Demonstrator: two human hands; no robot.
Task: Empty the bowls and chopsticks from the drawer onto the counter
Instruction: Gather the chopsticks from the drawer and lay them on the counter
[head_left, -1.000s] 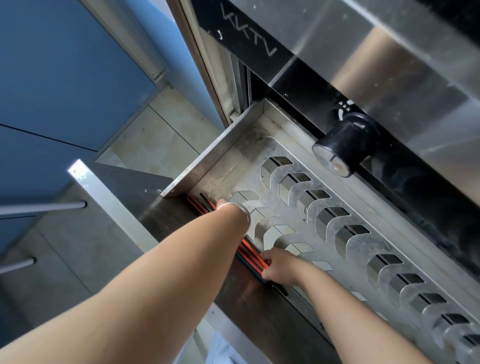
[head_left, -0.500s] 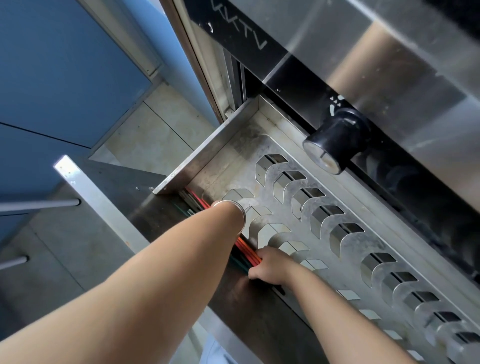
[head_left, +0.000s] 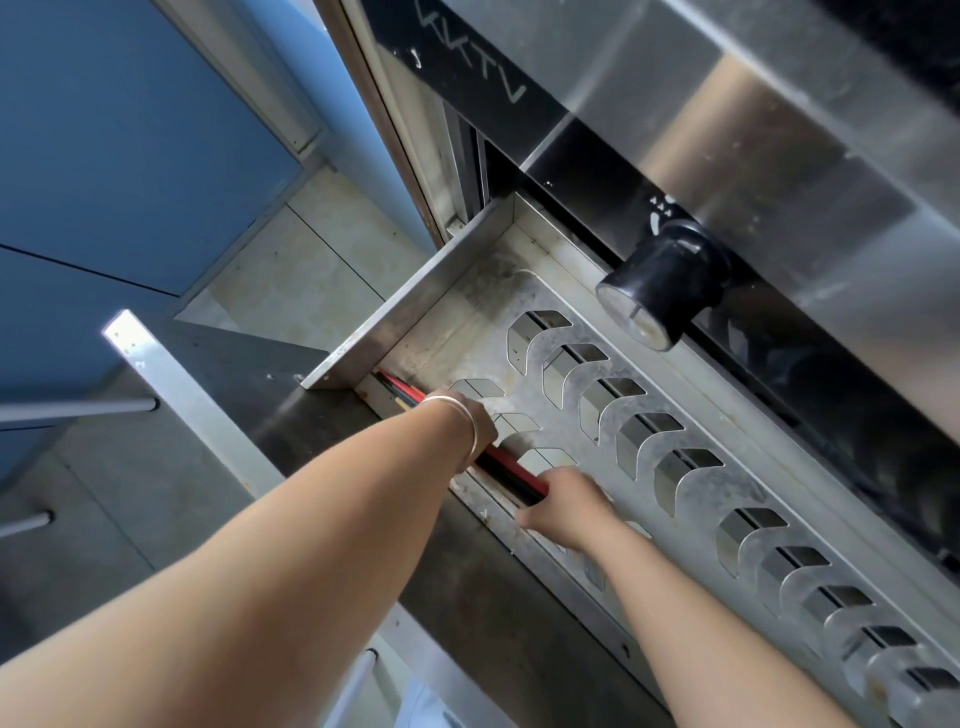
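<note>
Evidently engaged in gathering the chopsticks (head_left: 511, 467), which lay bundled in the narrow front channel of the drawer (head_left: 395, 312), between its front wall and the slotted rack (head_left: 727, 499). Found both hands on the bundle. Noted the right hand (head_left: 566, 506) at the near end, fingers curled down over the sticks and seemingly gripping them. Noted the left hand (head_left: 483, 423) farther along, past a silver bangle (head_left: 457, 415), with fingers hidden behind the wrist; could not tell their state. Saw no bowls in the visible part of the drawer.

Judged it best to square the ends together, pinch the bundle firmly at both ends, and lift it level and straight up out of the channel, keeping clear of the rack's edge and letting no stick slide back.

Recorded the chopsticks as slender, straight and smooth, red and black, probably slippery against one another. Recorded the drawer as folded sheet steel, dull and stained, with hard edges. Recorded the rack as a flat plate punched with rows of curved slots and bent tabs. Noted a round, glossy black knob (head_left: 665, 280) above.
</note>
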